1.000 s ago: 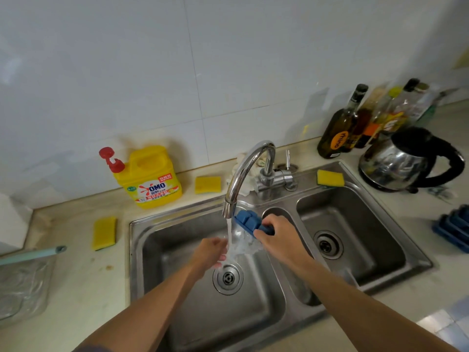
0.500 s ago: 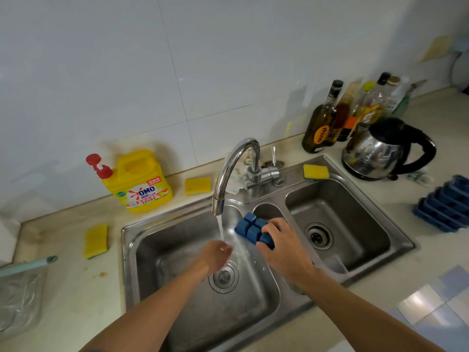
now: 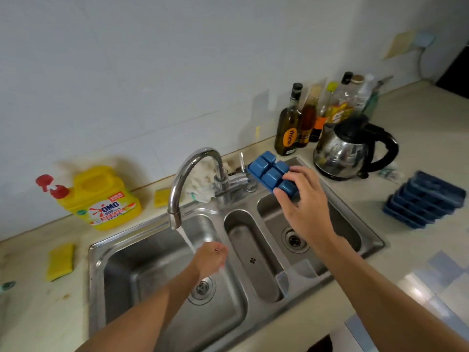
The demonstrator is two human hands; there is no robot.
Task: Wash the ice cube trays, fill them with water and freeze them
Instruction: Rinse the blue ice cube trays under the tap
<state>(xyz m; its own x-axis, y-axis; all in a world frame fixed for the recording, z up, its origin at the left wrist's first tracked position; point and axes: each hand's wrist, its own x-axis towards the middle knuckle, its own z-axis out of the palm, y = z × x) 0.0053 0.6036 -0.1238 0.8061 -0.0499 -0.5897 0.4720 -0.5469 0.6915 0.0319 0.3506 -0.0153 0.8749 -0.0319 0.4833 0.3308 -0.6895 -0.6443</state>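
Note:
My right hand (image 3: 303, 209) grips a blue ice cube tray (image 3: 271, 171) by its near end, underside up, above the right basin (image 3: 355, 240) of the steel sink. Water runs from the curved faucet (image 3: 182, 179) into the left basin (image 3: 121, 270). My left hand (image 3: 210, 259) hangs in the stream above the drain, fingers loosely bent and holding nothing. A stack of several more blue ice cube trays (image 3: 423, 199) sits on the counter to the right of the sink.
A yellow detergent jug (image 3: 101, 196) stands back left, with yellow sponges (image 3: 60, 261) on the counter. A steel kettle (image 3: 350, 148) and several bottles (image 3: 289, 123) stand back right. A white cloth (image 3: 203, 181) lies behind the faucet.
My right hand has lifted the tray out of the water stream and carried it up and right, over the right basin. My left hand stays under the running water.

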